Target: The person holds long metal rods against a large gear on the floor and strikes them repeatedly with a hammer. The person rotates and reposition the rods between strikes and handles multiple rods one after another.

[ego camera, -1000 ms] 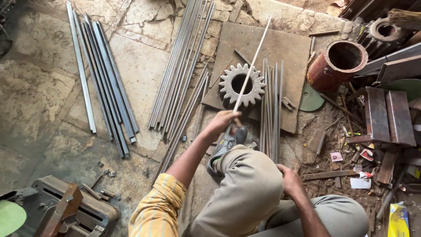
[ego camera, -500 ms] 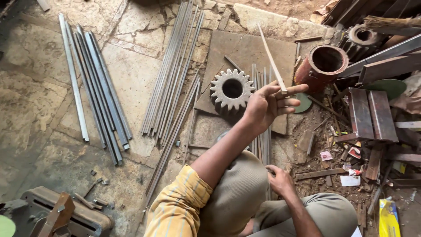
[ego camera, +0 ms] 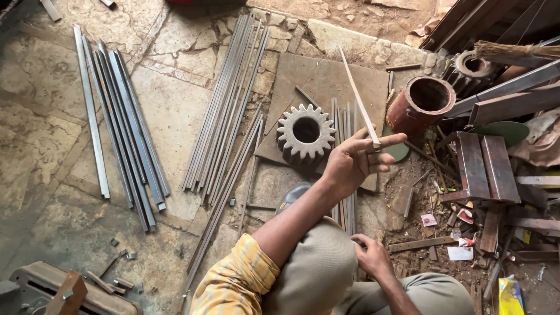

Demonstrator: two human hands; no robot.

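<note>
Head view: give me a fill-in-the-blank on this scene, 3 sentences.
1. The left hand holds up a thin metal ____.
2. On the steel plate sits a toothed ____ with a round bore.
3. The right hand rests on the person's own ____.

Missing words: rod; gear; leg

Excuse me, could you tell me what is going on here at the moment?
A person sits on a stone floor among metal stock. The left hand holds a thin metal strip up by its lower end, pinched in the fingers, above a flat plate that carries a large toothed gear. The right hand rests by the knee, holding nothing. Bundles of rods and flat bars lie on the floor, with a rusty red cylinder nearby.
</note>
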